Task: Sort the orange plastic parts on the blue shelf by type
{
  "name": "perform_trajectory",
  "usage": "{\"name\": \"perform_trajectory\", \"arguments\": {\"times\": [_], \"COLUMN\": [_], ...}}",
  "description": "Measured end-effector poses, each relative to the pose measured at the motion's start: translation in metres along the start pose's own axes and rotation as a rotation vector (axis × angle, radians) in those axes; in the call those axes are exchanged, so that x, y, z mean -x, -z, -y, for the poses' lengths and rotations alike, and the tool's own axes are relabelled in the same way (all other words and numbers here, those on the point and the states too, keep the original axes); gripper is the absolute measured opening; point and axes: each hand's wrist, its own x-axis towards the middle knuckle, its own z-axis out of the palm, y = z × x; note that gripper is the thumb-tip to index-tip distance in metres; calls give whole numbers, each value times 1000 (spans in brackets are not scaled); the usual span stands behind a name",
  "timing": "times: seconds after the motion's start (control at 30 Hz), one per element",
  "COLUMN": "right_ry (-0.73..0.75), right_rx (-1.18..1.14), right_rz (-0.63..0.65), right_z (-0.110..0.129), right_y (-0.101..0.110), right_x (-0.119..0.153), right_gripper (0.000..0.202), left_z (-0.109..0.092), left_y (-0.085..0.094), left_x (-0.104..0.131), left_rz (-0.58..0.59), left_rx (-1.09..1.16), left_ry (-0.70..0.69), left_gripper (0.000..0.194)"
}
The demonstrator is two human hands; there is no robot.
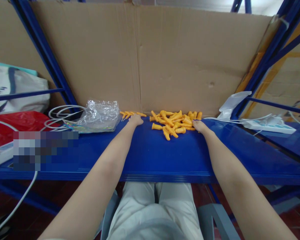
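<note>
My left hand rests at the back of the blue table, touching a small group of yellow-orange plastic pieces with thin metal chains beside them. To the right lies a heap of yellow-orange plastic pieces, several curved or branched and some like short ribbed cylinders. At the right end of this heap is my right hand, against the outermost pieces. Several short pieces stand close together at the back, near that hand. The fingers of both hands are mostly hidden at this distance, so their grip is unclear.
A clear plastic bag and coiled white cable lie left of my left hand. A cardboard sheet closes off the back between blue metal posts. At the right are a white power strip and a white plastic piece.
</note>
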Motion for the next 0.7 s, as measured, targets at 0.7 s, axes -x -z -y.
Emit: {"name": "perform_trajectory", "arguments": {"times": [0.7], "right_ry": [-42], "right_rx": [6], "right_rz": [40], "right_z": [-7], "right_y": [-4], "right_x": [-8], "right_gripper": [62], "left_z": [-19], "left_y": [-25], "left_x": [35], "left_rz": [13], "left_rx": [17], "left_ry": [-412], "left_gripper": [56]}}
